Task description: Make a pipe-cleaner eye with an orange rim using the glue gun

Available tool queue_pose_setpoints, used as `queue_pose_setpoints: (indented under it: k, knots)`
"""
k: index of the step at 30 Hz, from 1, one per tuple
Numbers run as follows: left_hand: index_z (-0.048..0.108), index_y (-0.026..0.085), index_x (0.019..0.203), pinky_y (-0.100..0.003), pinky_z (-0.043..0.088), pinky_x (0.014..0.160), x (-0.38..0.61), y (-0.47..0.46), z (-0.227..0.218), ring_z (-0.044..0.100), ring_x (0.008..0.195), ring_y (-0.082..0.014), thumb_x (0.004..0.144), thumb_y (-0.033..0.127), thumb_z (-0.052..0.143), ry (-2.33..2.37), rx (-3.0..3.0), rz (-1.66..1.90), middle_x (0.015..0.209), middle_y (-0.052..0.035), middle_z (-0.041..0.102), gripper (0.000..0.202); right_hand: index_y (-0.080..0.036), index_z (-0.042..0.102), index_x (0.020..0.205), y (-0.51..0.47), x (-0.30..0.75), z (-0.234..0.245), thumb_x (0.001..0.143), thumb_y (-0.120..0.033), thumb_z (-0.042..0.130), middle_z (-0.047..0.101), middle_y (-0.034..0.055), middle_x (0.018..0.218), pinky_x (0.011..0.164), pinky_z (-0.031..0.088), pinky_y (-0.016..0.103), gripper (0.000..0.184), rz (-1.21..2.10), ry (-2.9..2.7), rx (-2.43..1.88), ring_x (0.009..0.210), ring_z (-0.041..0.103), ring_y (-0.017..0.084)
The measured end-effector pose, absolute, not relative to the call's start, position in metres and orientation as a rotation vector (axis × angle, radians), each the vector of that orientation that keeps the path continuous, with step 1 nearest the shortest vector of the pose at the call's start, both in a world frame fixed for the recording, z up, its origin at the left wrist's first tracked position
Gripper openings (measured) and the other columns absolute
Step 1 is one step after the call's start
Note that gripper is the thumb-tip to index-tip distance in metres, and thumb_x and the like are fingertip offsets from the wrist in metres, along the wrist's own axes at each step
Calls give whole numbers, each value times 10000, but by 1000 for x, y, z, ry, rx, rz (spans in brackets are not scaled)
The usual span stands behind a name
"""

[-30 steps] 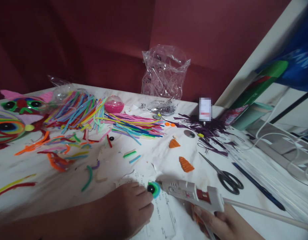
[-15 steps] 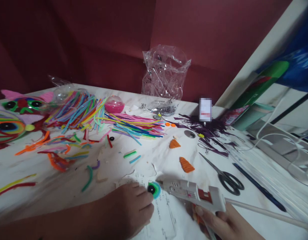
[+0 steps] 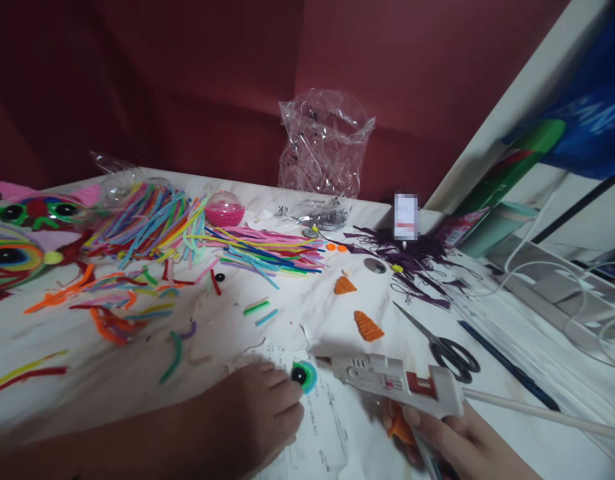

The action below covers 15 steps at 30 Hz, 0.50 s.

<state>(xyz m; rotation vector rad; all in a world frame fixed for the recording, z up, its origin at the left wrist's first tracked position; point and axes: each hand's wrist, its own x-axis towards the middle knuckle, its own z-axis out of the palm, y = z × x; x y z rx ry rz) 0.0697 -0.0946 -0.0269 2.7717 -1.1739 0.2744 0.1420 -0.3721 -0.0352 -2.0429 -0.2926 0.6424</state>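
My left hand (image 3: 264,413) rests on a printed sheet (image 3: 320,427), its fingers curled and closed at the left edge of a round craft eye (image 3: 304,377). That eye has a black centre with green and blue rings; its left side lies against my fingers. My right hand (image 3: 457,440) is wrapped round the handle of a white glue gun (image 3: 387,377), with a glue stick (image 3: 537,412) sticking out of its back. The nozzle points left, slightly apart from the eye. Something orange (image 3: 401,427) shows by my right fingers; I cannot tell if it is the trigger.
Black scissors (image 3: 454,357) and a dark pen-like stick (image 3: 510,365) lie right. Beyond my hands are two orange pieces (image 3: 368,326), bundled pipe cleaners (image 3: 267,250), purple yarn (image 3: 422,253) and a clear bag (image 3: 327,153). Decorated cat faces (image 3: 37,212) stand far left.
The glue gun has shifted right, and its nozzle sits a little farther from the eye. My left hand stays at the eye. The whole view has slid slightly.
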Motion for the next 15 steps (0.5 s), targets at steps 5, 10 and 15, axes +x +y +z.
queue_pose_setpoints:
  k: [5,10,15]
  knots:
    - [478,175,753,-323,360,630,69,-94,-27,463,686,-175,884,150,485,-1186,2762,281,787,-24,545,133,-174,599,693,-370,138,-25,749,-737,472,548,35,612,480,368,238,580,646,-303,-1922,603,494,167]
    - [474,177,749,-310,348,628,69,-94,-28,463,682,-170,867,143,514,-1191,2742,356,782,-19,547,129,-179,634,674,-368,135,-12,733,-720,519,574,41,623,579,440,285,556,532,-285,-1883,636,525,191]
    - [481,176,755,-306,338,624,69,-93,-28,465,685,-171,851,147,544,-1194,2746,377,780,-20,551,119,-170,608,684,-367,136,-13,770,-686,508,574,39,632,628,446,298,533,566,-333,-1907,665,539,194]
